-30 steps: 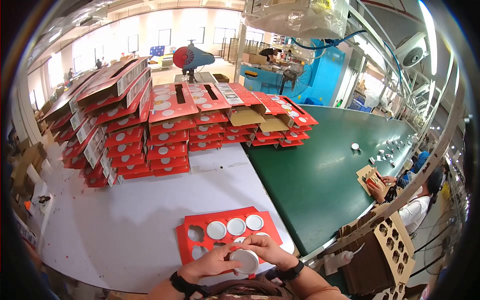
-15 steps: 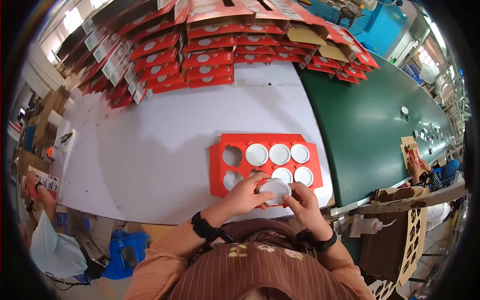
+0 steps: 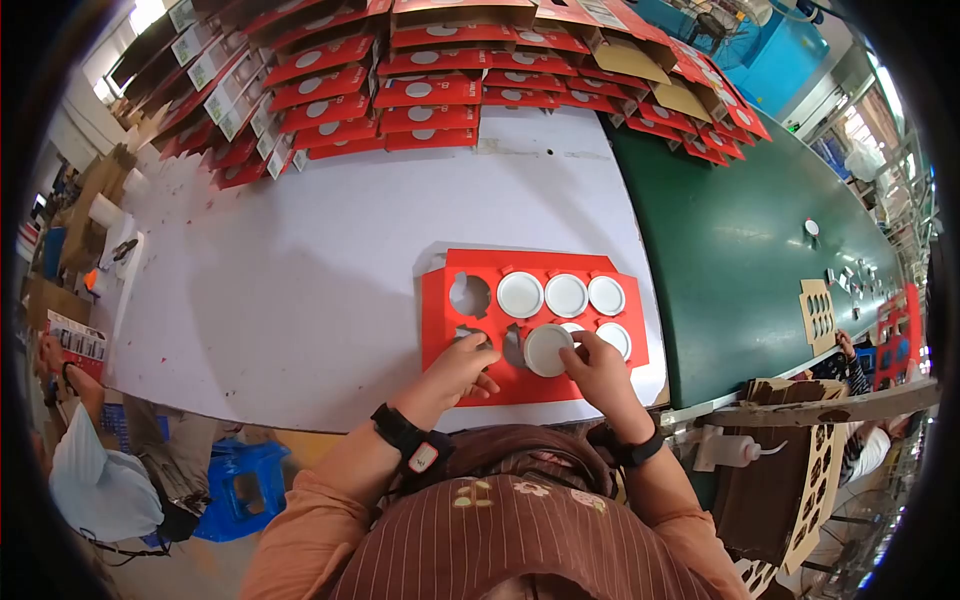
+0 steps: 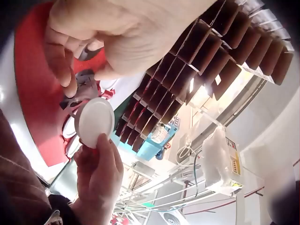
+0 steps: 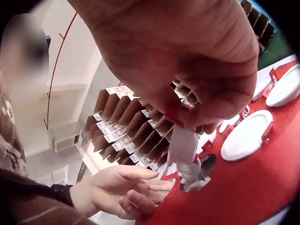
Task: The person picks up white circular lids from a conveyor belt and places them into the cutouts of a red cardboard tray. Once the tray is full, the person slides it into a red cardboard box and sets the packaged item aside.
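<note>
My right hand (image 3: 603, 372) pinches a round white-topped piece (image 3: 548, 351) at its edge, thumb on the white face. The piece is over the lower row of a red cardboard sheet (image 3: 440, 345) with round cutouts. Seen side-on in the right wrist view, the white piece (image 5: 182, 146) has a darker part beneath it, close to the sheet. My left hand (image 3: 458, 372) holds nothing; its loosely bent fingers are over the lower left cutout. Several white discs (image 3: 520, 295) sit in other cutouts, one of them partly hidden by the held piece.
Stacked red cartons (image 3: 430, 90) line the back of the white table (image 3: 330, 250). A green table (image 3: 690, 290) adjoins on the right, with small pieces and a brown punched card (image 3: 817, 318). A squeeze bottle (image 3: 735, 450) is at the lower right. Another person (image 3: 95, 470) is at left.
Both hands held the white-topped piece; the left has let go and moved left. My right hand now has the piece alone, over the sheet. Earlier, the head view tilted down.
</note>
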The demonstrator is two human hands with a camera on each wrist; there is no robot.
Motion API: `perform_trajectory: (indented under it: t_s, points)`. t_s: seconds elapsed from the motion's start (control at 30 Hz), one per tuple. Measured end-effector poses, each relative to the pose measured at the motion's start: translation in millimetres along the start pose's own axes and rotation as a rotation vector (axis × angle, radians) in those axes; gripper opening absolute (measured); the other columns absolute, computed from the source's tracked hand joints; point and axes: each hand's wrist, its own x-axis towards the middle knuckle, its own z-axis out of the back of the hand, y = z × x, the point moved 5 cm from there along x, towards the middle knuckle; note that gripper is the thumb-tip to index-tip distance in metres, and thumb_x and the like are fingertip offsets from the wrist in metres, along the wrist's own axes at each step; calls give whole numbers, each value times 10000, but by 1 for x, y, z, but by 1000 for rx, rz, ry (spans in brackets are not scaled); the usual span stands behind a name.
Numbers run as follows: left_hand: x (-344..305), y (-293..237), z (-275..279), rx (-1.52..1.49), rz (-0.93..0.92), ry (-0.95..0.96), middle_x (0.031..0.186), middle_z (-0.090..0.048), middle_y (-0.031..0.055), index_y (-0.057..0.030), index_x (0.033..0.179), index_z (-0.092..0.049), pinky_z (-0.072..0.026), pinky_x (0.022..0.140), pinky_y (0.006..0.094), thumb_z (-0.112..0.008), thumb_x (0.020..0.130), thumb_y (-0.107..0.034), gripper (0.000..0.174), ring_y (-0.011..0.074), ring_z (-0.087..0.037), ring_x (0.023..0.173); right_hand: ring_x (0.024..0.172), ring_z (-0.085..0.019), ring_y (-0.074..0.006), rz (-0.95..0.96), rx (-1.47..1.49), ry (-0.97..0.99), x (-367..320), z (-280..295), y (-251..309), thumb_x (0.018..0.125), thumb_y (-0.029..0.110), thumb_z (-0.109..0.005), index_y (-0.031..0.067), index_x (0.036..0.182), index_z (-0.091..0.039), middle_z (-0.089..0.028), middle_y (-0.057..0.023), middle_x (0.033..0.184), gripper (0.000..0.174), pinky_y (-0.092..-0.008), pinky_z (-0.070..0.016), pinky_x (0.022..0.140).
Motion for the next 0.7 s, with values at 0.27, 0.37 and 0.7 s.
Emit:
perform_trajectory:
  t_s: [0.27,0.37,0.7]
  points:
    - [-6,3,-7,6,13,0,1106,-492,183,-38,1398,-220,-490,477,274,-547,882,-156,622,172,-621,604,700,-647,-354,4,-102,-73,8,-26,0,831,217,-600,-51,993,-594,-640,-215,741,313,-411,-511,628]
    - [-4,7,-5,2,18,3,1113,-487,185,-32,1384,-235,-489,475,277,-550,880,-147,605,173,-625,611,686,-645,-365,-5,-36,-115,6,-35,-11,837,241,-597,-55,999,-555,-632,-234,734,340,-420,-512,626]
    - [13,30,-9,-16,-124,182,742,-558,66,-144,1134,-370,-483,421,282,-546,901,-103,295,164,-597,505,588,-603,-432,140,-406,-120,6,-46,-26,901,321,-519,-12,930,-425,-606,-238,646,347,-540,-461,504]
